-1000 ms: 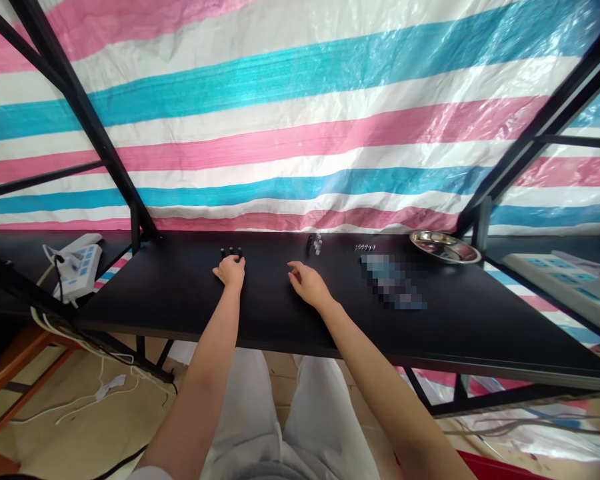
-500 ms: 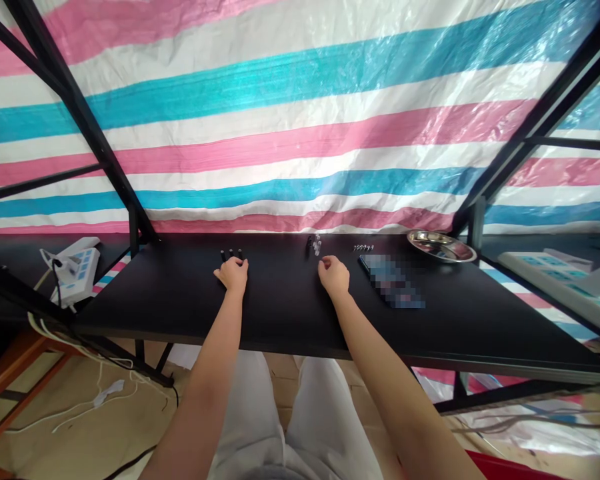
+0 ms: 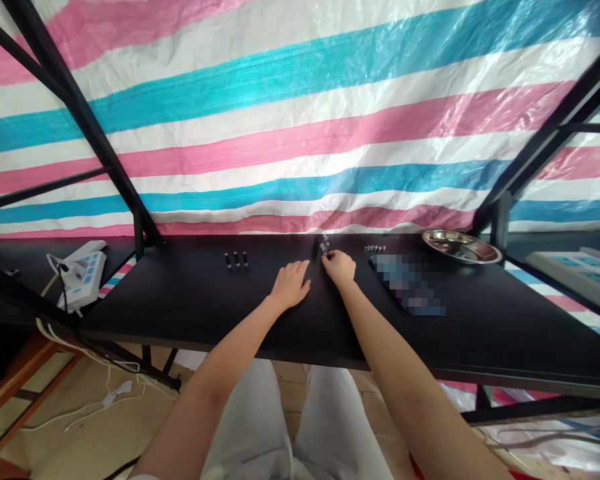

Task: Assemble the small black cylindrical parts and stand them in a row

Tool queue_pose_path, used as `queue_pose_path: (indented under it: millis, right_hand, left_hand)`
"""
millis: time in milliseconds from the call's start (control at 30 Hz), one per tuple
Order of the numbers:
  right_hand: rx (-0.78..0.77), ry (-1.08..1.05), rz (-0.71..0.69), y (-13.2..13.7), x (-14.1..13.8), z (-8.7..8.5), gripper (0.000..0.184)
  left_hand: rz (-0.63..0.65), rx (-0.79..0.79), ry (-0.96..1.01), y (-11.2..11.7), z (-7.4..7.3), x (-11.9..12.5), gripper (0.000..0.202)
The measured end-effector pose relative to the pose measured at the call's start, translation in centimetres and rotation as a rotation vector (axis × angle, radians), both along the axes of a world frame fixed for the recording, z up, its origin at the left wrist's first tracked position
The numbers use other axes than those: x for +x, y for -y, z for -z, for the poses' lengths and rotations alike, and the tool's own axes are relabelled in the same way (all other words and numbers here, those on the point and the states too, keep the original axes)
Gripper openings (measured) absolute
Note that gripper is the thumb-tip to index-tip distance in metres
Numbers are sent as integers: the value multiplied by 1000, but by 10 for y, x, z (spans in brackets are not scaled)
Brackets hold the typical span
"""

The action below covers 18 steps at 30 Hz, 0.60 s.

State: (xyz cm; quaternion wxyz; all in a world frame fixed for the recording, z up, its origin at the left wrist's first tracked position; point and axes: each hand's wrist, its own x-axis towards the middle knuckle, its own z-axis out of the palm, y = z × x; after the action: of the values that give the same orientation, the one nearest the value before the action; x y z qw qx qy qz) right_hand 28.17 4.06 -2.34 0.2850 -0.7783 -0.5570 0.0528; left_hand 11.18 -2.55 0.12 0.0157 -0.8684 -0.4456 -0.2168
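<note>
My left hand (image 3: 291, 285) lies low over the middle of the black table (image 3: 180, 300), fingers stretched out and holding nothing I can see. Just to its right, my right hand (image 3: 340, 268) has its thumb and fingers drawn together at the edge of a small cluster of clear pieces (image 3: 325, 245). What its fingertips pinch, if anything, is too small to make out. Small black pieces (image 3: 317, 245) sit against the cluster's left side. Three short black cylinders with pale ends (image 3: 237, 259) stand in a row farther left.
Right of my right hand is a row of small shiny pieces (image 3: 375, 249). A blurred-out phone-like slab (image 3: 407, 285) lies nearer me, with a round metal dish (image 3: 495, 257) behind it. Power strips (image 3: 85, 277) flank the table, and black frame posts (image 3: 100, 143) rise at both sides.
My left hand has left the three black cylinders and moved right, to the middle. My right hand has come up to the clear pieces. The view has shifted slightly.
</note>
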Motion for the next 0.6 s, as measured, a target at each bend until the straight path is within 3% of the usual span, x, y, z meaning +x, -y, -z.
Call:
queue_pose_path:
  millis: [100, 400, 600]
  right_hand:
    - [-14, -22, -8, -4, 1, -2, 28]
    - [-25, -49, -19, -7, 5, -1, 23]
    - [-28, -40, -22, -7, 5, -4, 21]
  left_hand:
    - [-64, -29, 2, -12, 0, 5, 54]
    - [-87, -13, -49, -51, 6, 38, 61]
    - [-133, 26, -46, -61, 3, 43, 40]
